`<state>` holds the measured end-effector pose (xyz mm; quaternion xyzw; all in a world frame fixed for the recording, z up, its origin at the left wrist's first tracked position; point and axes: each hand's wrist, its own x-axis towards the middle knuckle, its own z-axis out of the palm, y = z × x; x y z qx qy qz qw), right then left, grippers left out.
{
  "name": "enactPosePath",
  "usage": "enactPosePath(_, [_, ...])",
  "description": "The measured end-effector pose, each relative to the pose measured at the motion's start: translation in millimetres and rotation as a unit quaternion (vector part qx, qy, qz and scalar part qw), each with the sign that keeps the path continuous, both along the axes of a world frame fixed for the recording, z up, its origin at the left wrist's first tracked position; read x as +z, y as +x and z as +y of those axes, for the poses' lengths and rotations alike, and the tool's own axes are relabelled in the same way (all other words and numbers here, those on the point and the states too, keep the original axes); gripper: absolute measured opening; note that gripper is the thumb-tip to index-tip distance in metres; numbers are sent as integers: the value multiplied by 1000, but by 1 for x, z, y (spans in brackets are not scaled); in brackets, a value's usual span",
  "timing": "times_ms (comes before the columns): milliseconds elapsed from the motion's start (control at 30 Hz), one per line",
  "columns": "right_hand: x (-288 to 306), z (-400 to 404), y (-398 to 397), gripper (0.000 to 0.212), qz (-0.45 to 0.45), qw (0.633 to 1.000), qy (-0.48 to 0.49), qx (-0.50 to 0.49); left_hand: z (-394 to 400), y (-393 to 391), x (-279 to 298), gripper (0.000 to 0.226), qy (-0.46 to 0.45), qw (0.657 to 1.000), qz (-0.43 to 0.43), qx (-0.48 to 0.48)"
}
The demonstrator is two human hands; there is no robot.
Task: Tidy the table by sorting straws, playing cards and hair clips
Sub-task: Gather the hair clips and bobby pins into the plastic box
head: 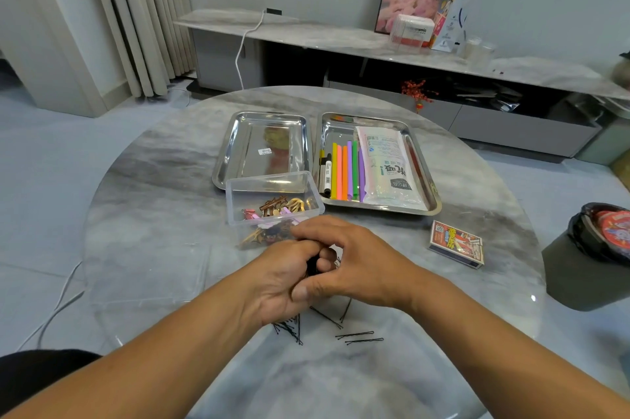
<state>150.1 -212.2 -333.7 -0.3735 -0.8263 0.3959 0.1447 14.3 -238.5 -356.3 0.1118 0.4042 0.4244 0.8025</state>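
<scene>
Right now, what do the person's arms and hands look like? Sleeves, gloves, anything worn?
Both forearms are bare up to the frame edge, no sleeves in view. The left hand and right hand are bare too: no gloves, and no watch or wristband on either wrist. No rings show on the visible fingers. No markings or cables on either arm.

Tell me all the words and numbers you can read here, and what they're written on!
"...onic": the end of a word on the white box on the far shelf; its start is blurred.
Straw packet in the right tray: large Chinese characters, upside down, too blurred to read.
Card box: print too small.
Marker label: too small.
Sticker in the left tray: too small.
</scene>
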Motion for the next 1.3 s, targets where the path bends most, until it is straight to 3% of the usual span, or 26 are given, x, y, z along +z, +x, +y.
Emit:
enactPosePath(200, [-6, -4, -5, 96, -17, 999, 9, 32, 2, 0, 5, 28, -30, 999, 5, 29])
enactPosePath(433, [-8, -1, -3, 64, 32, 999, 33, 3, 3, -1, 0, 25, -47, 996, -43, 65])
enactPosePath(567, [-8, 0, -2, 58, 52, 998, 41, -15, 3, -3, 3, 20, -28, 997, -24, 71])
enactPosePath(667, [3, 9, 2, 35, 99, 988, -15, -119, 6, -13, 9, 28, -46, 994, -20, 102])
enactPosePath(700, [6, 13, 7, 28, 66, 986, -12, -150, 7, -18, 10, 34, -58, 992, -13, 108])
enactPosePath(767, [6, 21, 16, 29, -96, 981, -12, -169, 8, -28, 11, 45, -74, 990, 7, 117])
enactPosePath(867, [-9, 17, 13, 61, -266, 946, -43, -181, 6, -40, 10, 49, -86, 987, 23, 135])
enactPosePath(967, [-24, 11, -7, 72, -253, 952, 23, -171, 4, -49, 12, 37, -88, 983, 40, 155])
enactPosePath(1100, [-32, 18, -27, 52, -249, 954, 163, -39, -4, -56, 17, 27, -86, 982, 39, 166])
enactPosePath(1300, [-50, 31, -31, 42, -266, 948, 174, -23, -11, -57, 14, 34, -99, 981, 63, 158])
